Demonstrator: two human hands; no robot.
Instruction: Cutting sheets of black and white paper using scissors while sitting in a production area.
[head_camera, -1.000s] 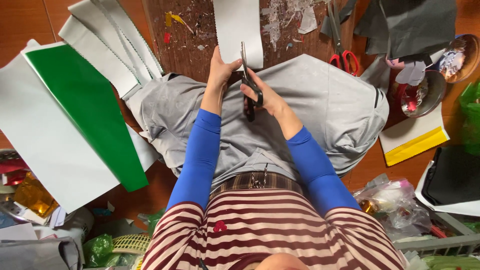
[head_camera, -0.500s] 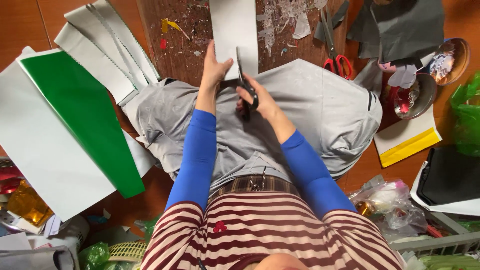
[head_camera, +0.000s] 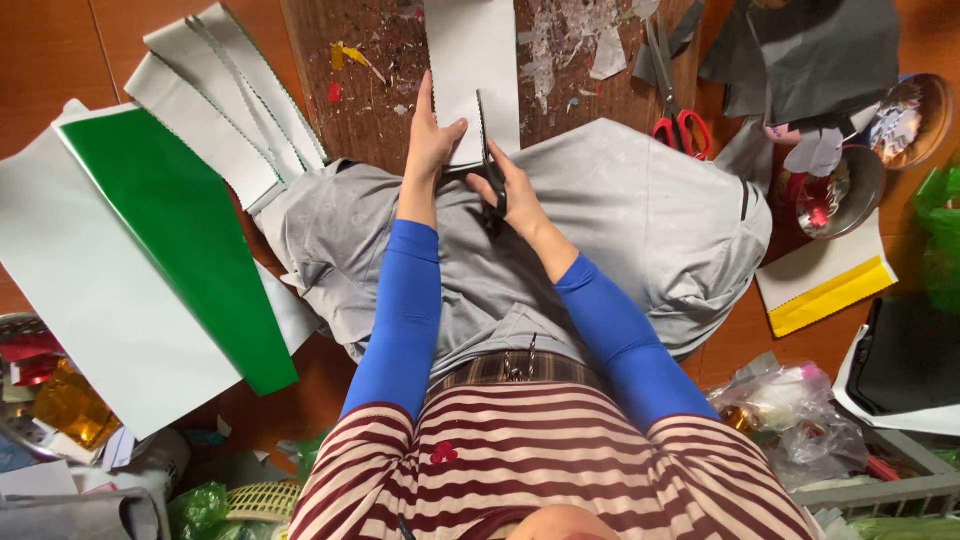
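- L hand (head_camera: 430, 140) grips the near-left edge of the white paper strip (head_camera: 472, 70), thumb on top, fingers flat along its side.
- R hand (head_camera: 510, 190) closed round the handles of black scissors (head_camera: 488, 160); blades point away from the person, cutting up into the strip's near end, just R of the L thumb.
- Strip lies straight ahead of both hands, on the scarred wooden board (head_camera: 370, 80), near end over the grey-trousered lap (head_camera: 620, 230).
- Both forearms in blue sleeves, 2 of them; striped top below.
- Counts: scissors 2, the black pair in hand, plus a red-handled pair (head_camera: 672, 110) on the board, R of the strip, untouched.
- L of the strip: 3 or so grey-white sheets w/ zigzag edges (head_camera: 220, 110), fanned; further L a green sheet (head_camera: 170, 230) on a big white sheet (head_camera: 80, 290).
- R of the strip, well apart: dark grey paper (head_camera: 810, 50), 2 round bowls (head_camera: 850, 185) of scraps, 1 white card w/ yellow edge (head_camera: 825, 285).
- Paper bits scattered on the board R of the strip.
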